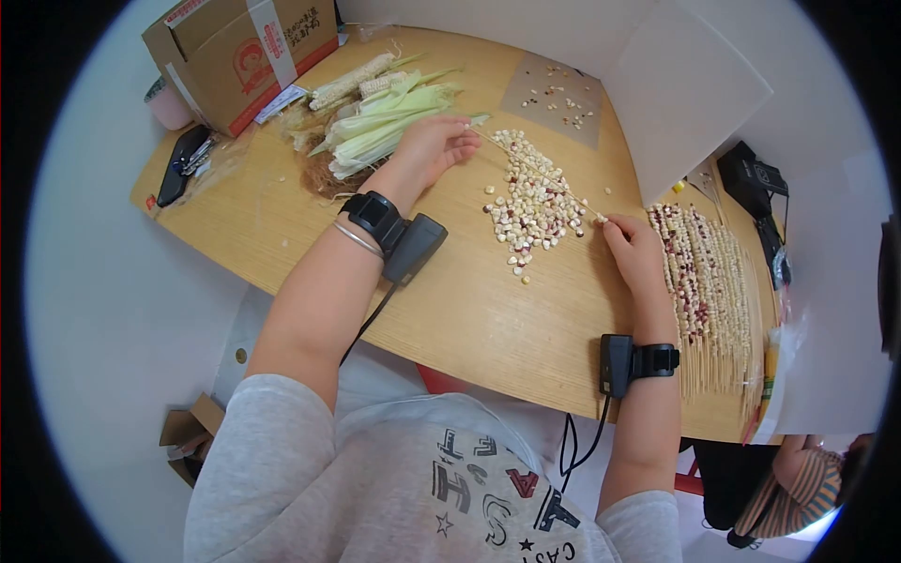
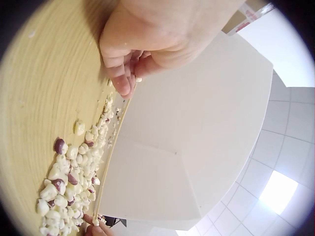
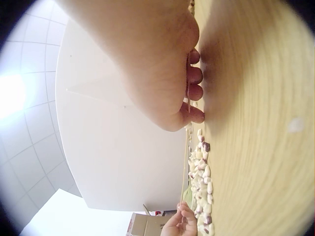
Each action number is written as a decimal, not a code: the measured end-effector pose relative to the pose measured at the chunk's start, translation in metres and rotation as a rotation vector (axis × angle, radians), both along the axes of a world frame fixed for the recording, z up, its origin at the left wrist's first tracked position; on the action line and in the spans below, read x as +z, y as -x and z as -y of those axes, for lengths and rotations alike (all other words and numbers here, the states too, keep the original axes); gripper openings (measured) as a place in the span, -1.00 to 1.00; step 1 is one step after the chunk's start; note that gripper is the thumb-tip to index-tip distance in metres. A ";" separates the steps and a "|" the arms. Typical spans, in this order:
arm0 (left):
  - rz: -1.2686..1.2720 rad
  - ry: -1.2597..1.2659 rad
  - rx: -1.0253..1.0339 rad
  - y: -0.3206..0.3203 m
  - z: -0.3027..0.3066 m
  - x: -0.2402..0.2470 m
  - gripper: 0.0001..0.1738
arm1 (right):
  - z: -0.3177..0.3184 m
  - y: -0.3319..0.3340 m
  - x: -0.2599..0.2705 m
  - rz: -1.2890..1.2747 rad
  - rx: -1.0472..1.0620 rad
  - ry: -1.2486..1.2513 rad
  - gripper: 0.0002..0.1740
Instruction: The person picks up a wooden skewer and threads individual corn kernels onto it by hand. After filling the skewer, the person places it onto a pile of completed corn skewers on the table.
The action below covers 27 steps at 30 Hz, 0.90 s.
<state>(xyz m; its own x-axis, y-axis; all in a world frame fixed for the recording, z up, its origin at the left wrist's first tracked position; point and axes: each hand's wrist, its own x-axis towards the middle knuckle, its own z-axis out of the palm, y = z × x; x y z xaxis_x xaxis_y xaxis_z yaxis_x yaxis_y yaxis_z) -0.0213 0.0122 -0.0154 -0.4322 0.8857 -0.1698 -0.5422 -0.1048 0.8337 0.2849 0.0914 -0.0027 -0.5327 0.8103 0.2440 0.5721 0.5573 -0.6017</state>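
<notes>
black pouch (image 1: 180, 165): lying at the table's far left edge, clear wrapping beside it
pink cup (image 1: 167, 105): standing behind the pouch, touching the box's left side
cardboard box (image 1: 239, 52): sitting at the back left corner of the table (image 1: 450, 310), flaps partly open
corn cobs and husks (image 1: 385, 108): piling just right of the box, with brown silk bunching at the near end
left hand (image 1: 434, 145): resting on the table just beside the husks, with fingertips pinching the skewer's far end; the left wrist view is showing the fingers curling tight onto the stick
skewer (image 1: 540, 175): thin and bare, stretching diagonally between the two hands, running just above the kernels, low over the tabletop
loose kernels (image 1: 530, 208): pale and dark red ones mixed, spreading in a heap under and along the skewer, midway between the hands
grey sheet (image 1: 554, 94): lying behind the heap and carrying a few scattered kernels
right hand (image 1: 633, 251): sitting at the heap's right edge, with fingers curling around the skewer's near end and knuckles facing up
hands: staying well apart, each one clamping an end of the same stick
threaded skewers (image 1: 709, 281): lying side by side in a row just right of the right hand, kernels filling most of their length
white board (image 1: 676, 84): leaning at the back right, behind the row
black device (image 1: 751, 178): sitting at the right table edge, beyond the row
</notes>
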 end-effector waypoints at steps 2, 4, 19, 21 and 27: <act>0.001 -0.014 -0.002 0.000 0.001 0.000 -0.81 | 0.000 0.000 0.000 0.002 -0.010 -0.010 -0.68; -0.007 -0.007 0.007 -0.002 0.001 0.001 -0.80 | 0.001 0.000 0.001 0.006 -0.003 -0.015 -0.68; -0.011 0.000 0.012 -0.003 0.003 0.004 -0.80 | 0.001 0.000 0.000 -0.004 -0.011 0.020 -0.69; 0.021 -0.011 0.027 -0.003 0.002 0.004 -0.81 | 0.000 0.000 -0.001 -0.020 -0.010 0.036 -0.69; -0.036 -0.005 0.007 -0.003 0.004 0.004 -0.78 | 0.000 -0.001 -0.001 -0.003 -0.010 0.009 -0.68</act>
<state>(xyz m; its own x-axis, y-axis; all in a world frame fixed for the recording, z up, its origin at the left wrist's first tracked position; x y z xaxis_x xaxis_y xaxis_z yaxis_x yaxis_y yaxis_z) -0.0185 0.0087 -0.0111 -0.4437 0.8836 -0.1495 -0.5114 -0.1127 0.8519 0.2856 0.0918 -0.0039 -0.5239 0.8179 0.2378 0.5761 0.5459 -0.6083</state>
